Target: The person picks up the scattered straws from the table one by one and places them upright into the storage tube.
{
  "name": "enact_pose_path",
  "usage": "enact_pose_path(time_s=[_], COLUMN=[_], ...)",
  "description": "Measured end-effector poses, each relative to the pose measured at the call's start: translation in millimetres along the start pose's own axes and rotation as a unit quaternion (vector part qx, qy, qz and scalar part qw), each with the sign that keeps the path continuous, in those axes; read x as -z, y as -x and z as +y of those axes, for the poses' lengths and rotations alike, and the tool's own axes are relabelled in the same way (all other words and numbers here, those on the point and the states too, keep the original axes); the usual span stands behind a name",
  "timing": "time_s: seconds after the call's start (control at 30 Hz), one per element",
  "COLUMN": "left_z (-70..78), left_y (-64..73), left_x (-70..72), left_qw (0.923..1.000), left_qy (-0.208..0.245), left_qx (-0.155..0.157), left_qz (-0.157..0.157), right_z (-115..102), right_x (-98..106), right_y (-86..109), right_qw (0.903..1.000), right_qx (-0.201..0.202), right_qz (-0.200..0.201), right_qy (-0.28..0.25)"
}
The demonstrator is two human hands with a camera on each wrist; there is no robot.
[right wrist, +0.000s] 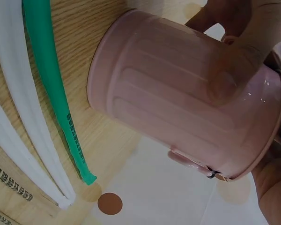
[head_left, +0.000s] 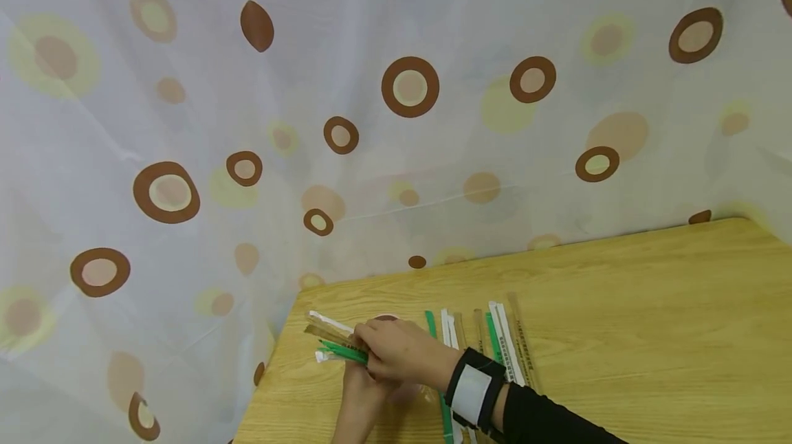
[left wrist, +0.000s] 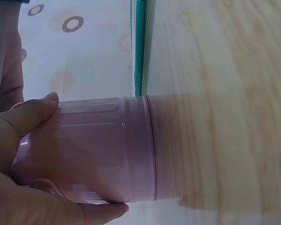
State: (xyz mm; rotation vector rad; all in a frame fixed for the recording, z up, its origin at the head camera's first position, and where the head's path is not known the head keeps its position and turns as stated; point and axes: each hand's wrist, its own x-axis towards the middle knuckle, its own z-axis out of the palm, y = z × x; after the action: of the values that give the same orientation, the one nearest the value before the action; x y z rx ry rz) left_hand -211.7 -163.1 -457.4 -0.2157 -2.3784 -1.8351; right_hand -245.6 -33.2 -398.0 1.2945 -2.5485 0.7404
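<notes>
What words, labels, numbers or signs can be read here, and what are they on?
Nothing reads clearly enough to quote.
Green wrapper, right wrist view: dark Chinese-looking characters, too blurred.
Brown wrapper, same view: similar characters, also too blurred.
White wrapper, head view: dark print, too small.
Held brown wrapper: print too small.
Pink container: no lettering visible.

Right hand [head_left: 405, 354], black band [head_left: 475, 389] at wrist, grips bundle [head_left: 344, 352] of straws pointing left; left hand [head_left: 361, 392] just below. Loose straws [head_left: 509, 341] (green, white, brown) on table [head_left: 650, 327], partly hidden by sleeve [head_left: 551, 420]. Dotted cloth [head_left: 445, 18] behind.
</notes>
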Motion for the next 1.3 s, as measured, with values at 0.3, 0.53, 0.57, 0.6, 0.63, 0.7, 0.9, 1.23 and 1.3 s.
enact_pose_path(time_s=[0.3, 0.53, 0.57, 0.6, 0.63, 0.7, 0.9, 1.23, 1.3], left_z=[0.9, -0.8, -1.2, -1.6, -2.1, -2.5, -2.1, -4.2, -3.6], left_y=[0.4, 0.2, 0.4, 0.8, 0.9, 1.2, 2.2, 0.8, 0.7], left_x=[-0.3, 0.0, -0.2, -0.5, -0.6, -1.2, -2.2, -0.2, 0.0], left_qw=[0.9999, 0.9974, 0.9966, 0.9960, 0.9955, 0.9954, 0.9948, 0.9951, 0.9957], left_qy=[0.004, -0.048, -0.057, -0.063, -0.067, -0.070, -0.069, -0.061, -0.060], left_qx=[-0.014, -0.038, -0.039, -0.038, -0.037, -0.033, -0.044, -0.057, -0.048], left_qz=[-0.002, 0.037, 0.045, 0.052, 0.055, 0.057, 0.060, 0.053, 0.052], right_z=[2.3, 9.8, 11.9, 14.2, 16.9, 24.2, 50.6, 79.0, 79.8], right_x=[7.1, 34.6, 38.5, 42.6, 46.5, 52.8, 61.0, 45.1, 42.0], right_y=[4.6, 26.4, 30.8, 35.8, 41.5, 54.6, 105.2, 142.7, 143.7], right_qw=[0.9989, 0.9881, 0.9852, 0.9815, 0.9767, 0.9656, 0.9308, 0.9104, 0.9119], right_qx=[-0.032, -0.065, -0.087, -0.116, -0.149, -0.213, -0.358, -0.413, -0.409], right_qz=[0.022, 0.136, 0.145, 0.148, 0.149, 0.142, 0.061, 0.004, 0.008], right_qy=[-0.027, -0.028, -0.029, -0.035, -0.042, -0.046, -0.042, -0.027, -0.032])
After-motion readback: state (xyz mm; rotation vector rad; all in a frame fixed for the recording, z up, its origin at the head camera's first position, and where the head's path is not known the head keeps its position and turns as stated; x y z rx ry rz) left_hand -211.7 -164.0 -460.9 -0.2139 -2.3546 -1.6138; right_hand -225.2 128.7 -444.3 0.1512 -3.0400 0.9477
